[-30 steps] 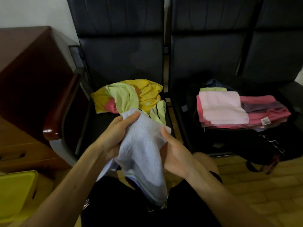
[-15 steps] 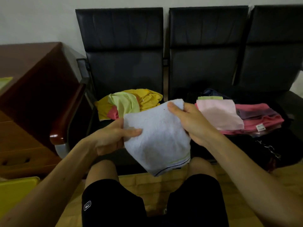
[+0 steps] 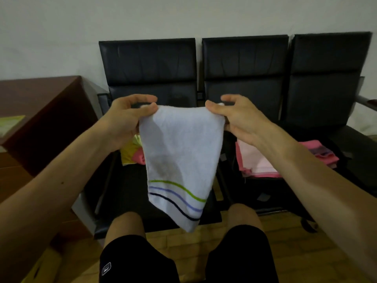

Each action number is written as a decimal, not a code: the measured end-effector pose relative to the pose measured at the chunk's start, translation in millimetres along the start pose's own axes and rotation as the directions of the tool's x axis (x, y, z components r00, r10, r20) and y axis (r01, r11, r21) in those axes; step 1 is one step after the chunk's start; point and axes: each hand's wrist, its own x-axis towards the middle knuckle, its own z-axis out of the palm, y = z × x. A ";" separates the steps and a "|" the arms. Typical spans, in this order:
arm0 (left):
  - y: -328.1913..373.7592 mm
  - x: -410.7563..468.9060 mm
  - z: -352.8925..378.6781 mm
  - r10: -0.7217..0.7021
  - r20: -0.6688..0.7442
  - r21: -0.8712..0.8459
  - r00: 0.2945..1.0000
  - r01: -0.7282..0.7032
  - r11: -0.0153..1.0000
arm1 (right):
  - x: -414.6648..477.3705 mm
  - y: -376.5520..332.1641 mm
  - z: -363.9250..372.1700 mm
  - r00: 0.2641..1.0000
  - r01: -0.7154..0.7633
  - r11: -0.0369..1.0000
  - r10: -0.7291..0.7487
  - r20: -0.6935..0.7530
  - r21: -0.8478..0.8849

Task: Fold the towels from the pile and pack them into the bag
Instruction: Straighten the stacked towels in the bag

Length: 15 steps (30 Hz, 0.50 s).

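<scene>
A seated person holds a white towel [image 3: 179,152] with green, blue and dark stripes up in front of a row of black seats [image 3: 149,64]. The left hand [image 3: 124,121] and right hand [image 3: 242,119] each pinch an upper corner, fingers [image 3: 149,110] clamped on cloth. On the left seat lies a crumpled yellow and pink pile [image 3: 130,154]; on the middle seat, folded pink towels [image 3: 255,160]

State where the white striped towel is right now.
In the head view, the white striped towel hangs mid-frame, pinched at its top corners by the left hand and right hand, in front of the black chairs.
</scene>
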 end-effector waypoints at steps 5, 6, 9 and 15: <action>-4.1 -0.5 -3.8 0.162 -0.066 0.234 0.985 -0.142 0.962 | -2.0 0.4 -4.0 0.934 0.354 0.831 -0.337 0.117 -0.430; -5.5 -0.7 -4.3 0.214 -0.066 0.299 0.975 -0.185 0.936 | -1.6 1.3 -4.3 0.920 0.386 0.788 -0.369 0.134 -0.479; -8.9 0.9 -5.1 0.313 -0.053 0.448 0.948 -0.257 0.856 | 0.4 4.9 -4.7 0.894 0.424 0.697 -0.423 0.146 -0.578; -18.3 6.1 -5.2 0.442 -0.007 0.625 0.897 -0.341 0.702 | 4.1 9.3 -8.1 0.884 0.419 0.625 -0.445 0.140 -0.659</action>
